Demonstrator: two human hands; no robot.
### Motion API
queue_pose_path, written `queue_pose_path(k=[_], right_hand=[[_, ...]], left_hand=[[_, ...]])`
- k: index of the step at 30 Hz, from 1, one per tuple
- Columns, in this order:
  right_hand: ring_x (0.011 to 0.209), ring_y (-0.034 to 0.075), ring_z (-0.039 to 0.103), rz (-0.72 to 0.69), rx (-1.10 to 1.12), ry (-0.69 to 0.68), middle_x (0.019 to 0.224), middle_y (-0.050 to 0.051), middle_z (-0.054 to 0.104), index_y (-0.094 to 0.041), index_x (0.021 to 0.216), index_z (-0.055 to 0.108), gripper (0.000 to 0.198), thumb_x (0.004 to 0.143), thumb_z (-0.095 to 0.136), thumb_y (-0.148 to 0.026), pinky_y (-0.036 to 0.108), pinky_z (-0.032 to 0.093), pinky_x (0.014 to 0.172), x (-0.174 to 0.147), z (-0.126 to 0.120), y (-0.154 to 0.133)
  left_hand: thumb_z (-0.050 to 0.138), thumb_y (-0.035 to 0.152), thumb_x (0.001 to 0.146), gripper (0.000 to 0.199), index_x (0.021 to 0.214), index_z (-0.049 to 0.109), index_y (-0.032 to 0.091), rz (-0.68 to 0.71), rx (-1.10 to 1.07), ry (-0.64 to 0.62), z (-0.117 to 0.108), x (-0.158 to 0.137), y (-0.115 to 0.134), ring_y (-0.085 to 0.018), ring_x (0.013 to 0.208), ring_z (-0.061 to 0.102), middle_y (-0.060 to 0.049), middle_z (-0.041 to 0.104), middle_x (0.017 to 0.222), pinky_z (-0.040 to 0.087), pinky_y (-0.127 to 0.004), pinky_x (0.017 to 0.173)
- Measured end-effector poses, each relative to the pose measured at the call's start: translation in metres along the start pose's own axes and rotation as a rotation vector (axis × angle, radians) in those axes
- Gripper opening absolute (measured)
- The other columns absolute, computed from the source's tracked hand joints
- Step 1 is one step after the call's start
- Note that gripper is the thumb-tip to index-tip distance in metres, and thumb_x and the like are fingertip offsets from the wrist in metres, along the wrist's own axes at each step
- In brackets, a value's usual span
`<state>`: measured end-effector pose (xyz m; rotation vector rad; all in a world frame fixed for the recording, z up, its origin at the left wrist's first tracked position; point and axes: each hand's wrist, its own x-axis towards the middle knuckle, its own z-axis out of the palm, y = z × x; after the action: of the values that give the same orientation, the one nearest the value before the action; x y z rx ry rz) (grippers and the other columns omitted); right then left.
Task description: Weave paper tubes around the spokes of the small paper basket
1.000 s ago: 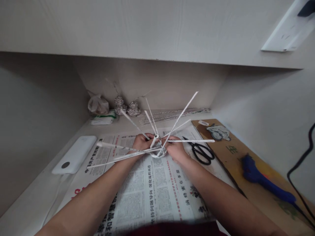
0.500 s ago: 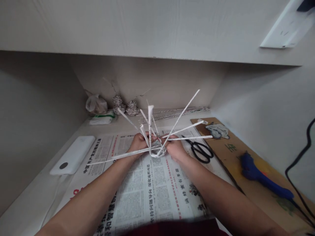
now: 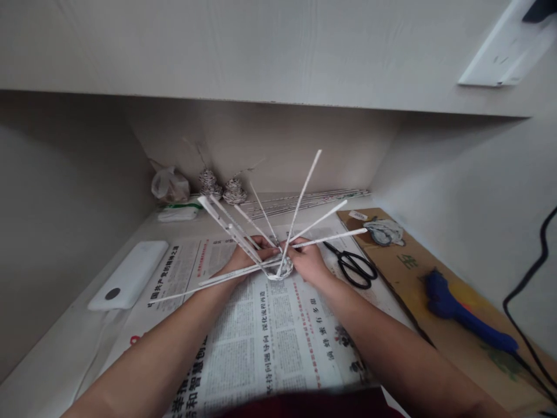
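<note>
Between my hands is a small round piece of paper weaving (image 3: 278, 274), with several long rolled-paper sticks (image 3: 304, 184) fanning up and outward from it. My left hand (image 3: 255, 251) is closed on its far left side, fingers partly hidden behind the sticks. On the far right side, my right hand (image 3: 307, 259) pinches the weaving close to the base of the sticks. A pair of sticks runs left across my left forearm. Under everything lies a printed newspaper sheet (image 3: 243, 337).
Black scissors (image 3: 357, 269) lie right of my right hand. A blue glue gun (image 3: 467, 319) rests on cardboard (image 3: 391, 261). To the left is a white power bank (image 3: 129, 274). Two woven gourd shapes (image 3: 235, 191), a plastic bag (image 3: 170, 184) and loose paper sticks (image 3: 313, 200) sit at the back.
The woven piece has turned slightly, and its upright sticks now lean further left. My hands have stayed nearly in place, still gripping it.
</note>
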<state>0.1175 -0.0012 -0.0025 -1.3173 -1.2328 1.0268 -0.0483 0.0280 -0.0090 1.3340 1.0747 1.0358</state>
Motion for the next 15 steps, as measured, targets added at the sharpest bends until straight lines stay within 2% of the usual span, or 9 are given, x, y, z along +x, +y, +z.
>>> queue_pose_path(k=[5,8,11,15], right_hand=[[0.063,0.019,0.066,0.045,0.090,0.004,0.072,0.003,0.073,-0.019,0.084,0.068,0.038,0.072,0.073,-0.055,0.028,0.051,0.057,0.001,-0.001,-0.004],[0.062,0.019,0.065,0.082,0.067,0.018,0.074,0.004,0.072,-0.019,0.080,0.066,0.040,0.073,0.072,-0.058,0.029,0.052,0.054,-0.001,-0.004,-0.011],[0.061,0.017,0.062,-0.033,-0.076,0.034,0.070,0.004,0.069,-0.019,0.074,0.067,0.036,0.077,0.069,-0.055,0.028,0.051,0.056,-0.003,-0.006,-0.014],[0.069,0.018,0.062,-0.230,-0.227,-0.023,0.078,0.004,0.071,-0.020,0.081,0.074,0.025,0.081,0.066,-0.043,0.029,0.051,0.066,-0.006,-0.005,-0.014]], left_hand=[[0.083,0.040,0.063,0.030,0.068,0.068,0.014,0.060,0.048,0.104,-0.003,0.005,-0.005,-0.015,0.055,0.058,-0.005,0.067,0.063,0.043,-0.027,0.051],[0.080,0.041,0.064,0.029,0.066,0.066,0.015,0.104,0.076,0.193,-0.005,0.009,-0.006,-0.015,0.055,0.058,-0.004,0.067,0.063,0.042,-0.026,0.051],[0.079,0.039,0.063,0.027,0.061,0.064,0.017,0.143,0.153,0.285,-0.008,0.011,-0.005,-0.014,0.055,0.057,-0.003,0.066,0.061,0.041,-0.025,0.051],[0.078,0.037,0.065,0.024,0.062,0.066,0.016,0.151,0.164,0.279,-0.010,0.008,-0.002,-0.014,0.055,0.057,-0.002,0.066,0.060,0.041,-0.025,0.052]])
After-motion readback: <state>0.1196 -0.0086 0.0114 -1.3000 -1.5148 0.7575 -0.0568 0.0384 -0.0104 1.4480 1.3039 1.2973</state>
